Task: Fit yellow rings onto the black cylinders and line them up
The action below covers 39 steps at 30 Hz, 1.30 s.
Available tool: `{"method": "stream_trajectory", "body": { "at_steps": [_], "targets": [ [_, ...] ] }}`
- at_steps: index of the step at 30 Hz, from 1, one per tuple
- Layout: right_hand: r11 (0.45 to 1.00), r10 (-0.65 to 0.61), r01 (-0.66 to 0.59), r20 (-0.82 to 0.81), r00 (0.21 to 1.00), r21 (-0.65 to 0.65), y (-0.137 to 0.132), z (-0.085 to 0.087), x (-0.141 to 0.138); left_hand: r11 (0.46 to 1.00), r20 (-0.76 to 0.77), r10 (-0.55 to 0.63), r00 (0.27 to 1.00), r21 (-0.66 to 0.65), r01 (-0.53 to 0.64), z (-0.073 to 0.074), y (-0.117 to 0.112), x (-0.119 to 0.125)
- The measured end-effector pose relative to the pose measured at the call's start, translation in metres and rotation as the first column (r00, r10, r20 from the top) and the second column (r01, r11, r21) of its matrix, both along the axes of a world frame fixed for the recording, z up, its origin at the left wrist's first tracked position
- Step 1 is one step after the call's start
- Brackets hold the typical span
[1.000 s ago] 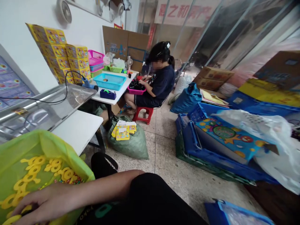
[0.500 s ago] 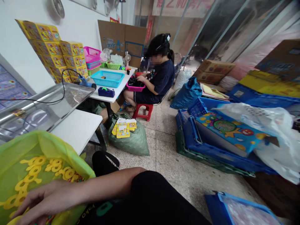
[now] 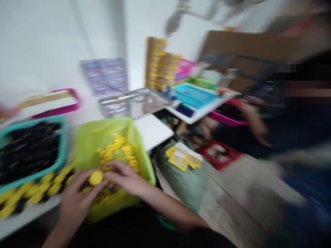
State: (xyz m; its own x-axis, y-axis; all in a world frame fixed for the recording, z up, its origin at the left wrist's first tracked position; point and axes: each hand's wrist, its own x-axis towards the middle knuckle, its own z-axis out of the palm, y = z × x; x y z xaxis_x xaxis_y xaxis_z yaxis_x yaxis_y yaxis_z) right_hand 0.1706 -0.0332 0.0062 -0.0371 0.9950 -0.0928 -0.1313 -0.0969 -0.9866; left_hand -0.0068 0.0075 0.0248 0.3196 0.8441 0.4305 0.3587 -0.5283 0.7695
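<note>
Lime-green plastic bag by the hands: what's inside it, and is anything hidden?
Inside the lime-green plastic bag lies a heap of yellow plastic pieces, too blurred to identify exactly. The left hand and right hand cover the near part, so what lies beneath them cannot be seen.

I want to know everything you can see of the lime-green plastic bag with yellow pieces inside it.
The lime-green plastic bag is thin and translucent, its mouth open and its sides slumped outward. Inside lies a heap of small yellow pieces, too blurred to show their shape. The left hand and the right hand reach over its near side, around a round yellow piece. A teal-rimmed basket stands at its left, a white table at its right.
</note>
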Motion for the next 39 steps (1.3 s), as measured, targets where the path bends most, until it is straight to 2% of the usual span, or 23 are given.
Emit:
{"method": "stream_trajectory", "body": {
  "at_steps": [1,2,4,5,7,10,12,13,15,18,21,24,26,28,29,30,31,32,33,34,36,39],
  "targets": [
    [1.000,-0.013,0.011,0.101,0.995,0.021,-0.004,0.002,0.006,0.997,0.013,0.075,0.997,-0.016,-0.075,-0.001,-0.001,-0.009],
    [1.000,-0.003,-0.003,0.217,0.976,0.029,-0.004,0.002,0.012,0.979,0.075,0.202,0.976,-0.007,-0.202,-0.001,0.002,-0.020],
    [0.999,0.028,-0.032,0.351,0.936,0.006,0.006,-0.005,0.022,0.898,0.173,0.435,0.884,-0.008,-0.440,-0.005,0.019,-0.053],
    [0.998,0.055,-0.052,0.386,0.921,-0.019,0.012,-0.011,0.025,0.838,0.194,0.539,0.820,-0.027,-0.544,-0.008,0.028,-0.076],
    [0.991,0.131,-0.112,0.435,0.891,-0.069,0.019,-0.022,0.025,0.676,0.208,0.729,0.652,-0.072,-0.734,-0.019,0.041,-0.128],
    [0.987,0.162,-0.149,0.479,0.863,-0.067,0.021,-0.036,0.022,0.411,0.136,0.908,0.397,-0.095,-0.907,-0.040,0.047,-0.199],
    [0.987,0.158,-0.147,0.494,0.855,-0.061,0.021,-0.043,0.020,0.310,0.081,0.949,0.304,-0.084,-0.947,-0.056,0.048,-0.232],
    [0.987,0.157,-0.146,0.497,0.853,-0.062,0.021,-0.046,0.019,0.294,0.056,0.956,0.290,-0.084,-0.952,-0.064,0.049,-0.243],
    [0.987,0.161,-0.152,0.507,0.847,-0.060,0.024,-0.051,0.019,0.310,0.019,0.951,0.310,-0.101,-0.945,-0.078,0.052,-0.256],
    [0.990,0.132,-0.139,0.598,0.791,-0.035,0.028,-0.054,0.023,0.378,-0.011,0.924,0.383,-0.143,-0.915,-0.093,0.057,-0.260],
    [0.991,0.069,-0.131,0.758,0.648,0.021,0.029,-0.052,0.029,0.445,-0.003,0.892,0.452,-0.171,-0.879,-0.103,0.060,-0.255],
    [0.983,0.010,-0.166,0.881,0.474,0.078,0.029,-0.048,0.034,0.494,0.013,0.866,0.500,-0.176,-0.851,-0.103,0.057,-0.249],
    [0.979,-0.011,-0.181,0.910,0.414,0.094,0.029,-0.046,0.035,0.476,0.023,0.879,0.476,-0.092,-0.875,-0.095,0.055,-0.242],
    [0.976,-0.016,-0.190,0.907,0.422,0.106,0.029,-0.045,0.036,0.451,0.037,0.889,0.456,0.093,-0.888,-0.078,0.057,-0.230],
    [0.975,-0.021,-0.192,0.898,0.439,0.116,0.030,-0.045,0.036,0.465,0.027,0.878,0.479,0.197,-0.863,-0.067,0.062,-0.222],
    [0.973,-0.026,-0.193,0.889,0.458,0.128,0.030,-0.044,0.035,0.506,-0.013,0.851,0.525,0.285,-0.814,-0.055,0.070,-0.212],
    [0.971,-0.032,-0.194,0.880,0.474,0.140,0.030,-0.043,0.034,0.580,-0.096,0.805,0.585,0.335,-0.743,-0.043,0.081,-0.202],
    [0.969,-0.038,-0.194,0.871,0.489,0.151,0.030,-0.042,0.033,0.674,-0.225,0.735,0.640,0.342,-0.655,-0.031,0.095,-0.191],
    [0.968,-0.042,-0.194,0.864,0.502,0.160,0.030,-0.040,0.033,0.755,-0.381,0.655,0.652,0.308,-0.579,-0.021,0.111,-0.180],
    [0.967,-0.051,-0.189,0.858,0.511,0.170,0.029,-0.037,0.032,0.814,-0.525,0.569,0.633,0.251,-0.524,-0.013,0.126,-0.170],
    [0.966,-0.077,-0.171,0.849,0.523,0.193,0.027,-0.032,0.033,0.868,-0.658,0.444,0.607,0.150,-0.473,-0.003,0.156,-0.153],
    [0.964,-0.127,-0.130,0.829,0.544,0.233,0.022,-0.025,0.040,0.887,-0.727,0.350,0.591,0.055,-0.458,0.001,0.185,-0.142]
  ]
}}
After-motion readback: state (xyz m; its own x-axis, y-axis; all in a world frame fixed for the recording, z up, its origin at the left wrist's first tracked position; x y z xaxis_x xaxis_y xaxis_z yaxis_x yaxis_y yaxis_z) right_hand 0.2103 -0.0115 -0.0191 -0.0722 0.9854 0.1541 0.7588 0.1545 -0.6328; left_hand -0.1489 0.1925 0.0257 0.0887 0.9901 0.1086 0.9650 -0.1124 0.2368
